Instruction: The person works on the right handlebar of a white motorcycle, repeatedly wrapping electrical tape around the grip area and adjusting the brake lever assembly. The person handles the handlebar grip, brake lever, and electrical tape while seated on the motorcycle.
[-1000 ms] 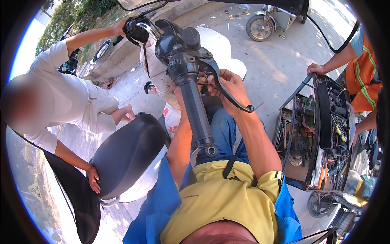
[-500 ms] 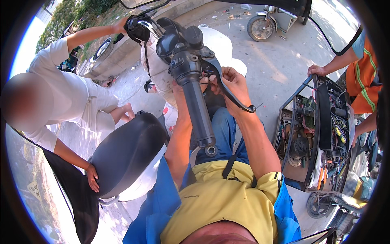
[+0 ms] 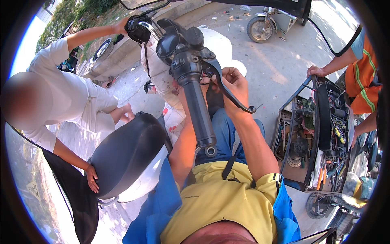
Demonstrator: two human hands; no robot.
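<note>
A black handlebar grip [image 3: 200,114] with a switch housing [image 3: 182,65] and a curved brake lever [image 3: 232,95] runs down the middle of the view. My left hand [image 3: 183,92] is mostly hidden behind the grip; what its fingers hold is unclear. My right hand [image 3: 235,86] is at the lever's root, thumb and forefinger closed on something too small to make out beneath the housing. Dark rounded parts [image 3: 166,44] sit above the housing. My legs in jeans [image 3: 221,126] are below the handlebar.
At left, a person in light clothes [image 3: 69,93] rests a hand on a black seat [image 3: 128,150], another on the far handlebar. At right, a person in an orange vest [image 3: 361,85] grips a tool box [image 3: 302,87] full of tools. A small vehicle's wheel [image 3: 260,28] stands beyond.
My hands stay at the lever's root, with small shifts of the fingers and forearms. My left hand is a little further behind the grip. The two other people hold nearly the same positions.
</note>
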